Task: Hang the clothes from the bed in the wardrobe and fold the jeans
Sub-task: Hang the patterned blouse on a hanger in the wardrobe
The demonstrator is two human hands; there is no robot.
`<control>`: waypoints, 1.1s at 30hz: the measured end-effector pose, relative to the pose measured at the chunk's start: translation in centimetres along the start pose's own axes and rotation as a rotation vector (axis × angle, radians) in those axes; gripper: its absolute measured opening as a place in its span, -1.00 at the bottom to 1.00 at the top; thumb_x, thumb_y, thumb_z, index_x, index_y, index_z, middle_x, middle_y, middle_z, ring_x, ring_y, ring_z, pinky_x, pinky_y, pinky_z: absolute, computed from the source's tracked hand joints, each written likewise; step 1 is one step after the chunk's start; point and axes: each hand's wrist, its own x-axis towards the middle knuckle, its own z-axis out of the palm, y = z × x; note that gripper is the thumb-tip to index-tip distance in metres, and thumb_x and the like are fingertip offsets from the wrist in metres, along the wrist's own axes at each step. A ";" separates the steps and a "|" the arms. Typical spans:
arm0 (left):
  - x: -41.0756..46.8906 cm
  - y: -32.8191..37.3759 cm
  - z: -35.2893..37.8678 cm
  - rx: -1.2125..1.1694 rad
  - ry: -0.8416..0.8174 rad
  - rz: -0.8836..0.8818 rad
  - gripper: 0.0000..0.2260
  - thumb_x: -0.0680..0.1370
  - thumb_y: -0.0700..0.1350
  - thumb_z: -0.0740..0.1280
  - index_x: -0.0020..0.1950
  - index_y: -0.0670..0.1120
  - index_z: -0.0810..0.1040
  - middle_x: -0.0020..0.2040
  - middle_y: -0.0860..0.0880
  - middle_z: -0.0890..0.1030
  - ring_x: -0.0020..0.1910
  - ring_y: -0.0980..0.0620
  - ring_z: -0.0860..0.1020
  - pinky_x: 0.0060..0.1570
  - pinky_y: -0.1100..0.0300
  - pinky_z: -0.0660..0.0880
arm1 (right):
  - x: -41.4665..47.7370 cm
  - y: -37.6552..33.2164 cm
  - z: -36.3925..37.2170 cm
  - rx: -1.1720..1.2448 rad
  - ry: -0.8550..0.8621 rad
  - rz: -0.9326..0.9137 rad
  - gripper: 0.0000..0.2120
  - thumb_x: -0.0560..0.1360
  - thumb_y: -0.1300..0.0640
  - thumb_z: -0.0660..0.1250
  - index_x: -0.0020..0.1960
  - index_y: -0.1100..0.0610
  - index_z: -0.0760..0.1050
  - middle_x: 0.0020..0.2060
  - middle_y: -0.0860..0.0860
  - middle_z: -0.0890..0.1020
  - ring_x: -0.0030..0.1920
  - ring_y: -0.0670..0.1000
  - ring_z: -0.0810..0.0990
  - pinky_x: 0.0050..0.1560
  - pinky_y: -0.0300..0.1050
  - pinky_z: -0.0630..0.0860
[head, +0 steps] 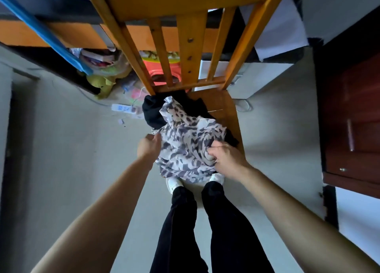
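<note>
A white garment with a grey-black blotch print lies bunched on the seat of a wooden chair, on top of a black garment. My right hand pinches a fold of the printed fabric at its right side. At the garment's left edge my left hand is curled with its fingers on the cloth. The lower hem of the printed garment hangs over the seat's front, just above my white shoes.
The chair's slatted backrest rises in front of me. Behind it sit a red plastic stool, a power strip and clutter under a desk. A dark brown wardrobe stands at the right. Grey floor lies on both sides.
</note>
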 end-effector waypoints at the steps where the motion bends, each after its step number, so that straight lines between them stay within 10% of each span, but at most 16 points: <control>1: -0.2 0.8 0.5 -0.150 -0.040 -0.026 -0.65 0.63 0.10 0.18 -0.15 -0.15 0.46 -0.19 -0.14 0.52 -0.13 -0.15 0.53 -0.16 0.07 0.45 | -1.0 -0.2 0.2 -0.057 0.022 -0.063 -0.63 0.30 0.53 0.17 -0.32 0.05 0.37 -0.22 -0.08 0.38 -0.02 0.07 0.44 -0.27 -0.10 0.26; 6: -0.4 3.4 4.0 -0.479 -0.354 -0.323 -0.31 0.33 0.38 0.46 0.21 -0.09 0.43 0.05 -0.05 0.52 0.05 -0.11 0.55 -0.08 -0.01 0.61 | -4.7 -0.9 1.5 -0.181 0.213 -0.356 -0.77 0.33 0.49 0.28 -0.25 0.19 0.57 -0.20 0.05 0.46 -0.10 0.10 0.46 -0.30 -0.12 0.22; 12: -1.1 1.2 9.8 -0.460 -0.435 -0.394 -0.88 0.51 -0.24 0.43 -0.14 -0.20 0.50 -0.40 -0.05 0.54 -0.52 0.10 0.48 -0.58 0.29 0.41 | -5.9 0.9 4.3 -0.251 0.265 -0.451 -0.78 0.45 0.39 0.26 -0.26 0.12 0.51 -0.20 0.03 0.44 -0.09 0.09 0.44 -0.29 -0.12 0.31; 16: -1.3 1.3 8.4 -0.911 -0.296 -0.443 -0.81 0.50 -0.25 0.18 -0.08 -0.21 0.60 -0.23 -0.11 0.63 -0.31 -0.05 0.63 -0.23 0.07 0.65 | -6.0 2.7 5.0 -0.066 0.085 -0.184 -0.66 0.36 0.44 0.26 -0.03 0.10 0.62 -0.10 0.00 0.50 0.01 0.12 0.52 -0.23 -0.11 0.39; 20: -2.3 2.5 3.9 -1.183 -0.498 -0.281 -0.59 0.44 -0.04 0.19 0.05 -0.25 0.69 0.09 -0.28 0.65 0.07 -0.24 0.64 0.16 -0.20 0.53 | -4.7 4.4 4.0 0.359 -0.175 0.221 -0.81 0.47 0.04 0.39 0.09 -0.04 0.56 0.01 -0.13 0.57 0.04 -0.01 0.59 -0.03 -0.09 0.52; 23: -3.5 4.7 0.2 -1.185 -0.618 -0.105 -0.53 0.41 0.04 0.31 0.19 -0.22 0.63 0.16 -0.29 0.62 0.14 -0.27 0.58 0.27 -0.20 0.44 | -3.4 3.7 1.7 0.696 -0.063 0.350 -0.69 0.53 -0.09 0.41 0.22 -0.04 0.50 0.16 -0.08 0.60 0.17 -0.02 0.59 0.21 -0.06 0.53; 29: -8.8 10.7 -8.7 -0.986 -0.741 0.153 -0.42 0.41 0.20 0.45 0.31 -0.12 0.58 0.32 -0.25 0.55 0.29 -0.25 0.53 0.34 -0.18 0.40 | -1.8 -3.6 -9.2 0.355 0.538 -0.024 -0.04 0.49 0.14 0.48 0.55 -0.24 -0.15 0.47 -0.11 0.14 0.50 0.07 0.26 0.40 -0.05 0.28; 33: -14.6 13.8 -16.6 -0.789 -0.691 0.333 -0.45 0.40 0.25 0.46 0.23 -0.10 0.64 0.22 -0.22 0.62 0.18 -0.19 0.61 0.06 0.00 0.58 | -1.9 -12.1 -18.3 0.211 0.394 -0.239 -0.39 0.51 0.32 0.34 0.50 -0.03 0.33 0.51 0.04 0.31 0.51 0.10 0.23 0.52 0.09 0.20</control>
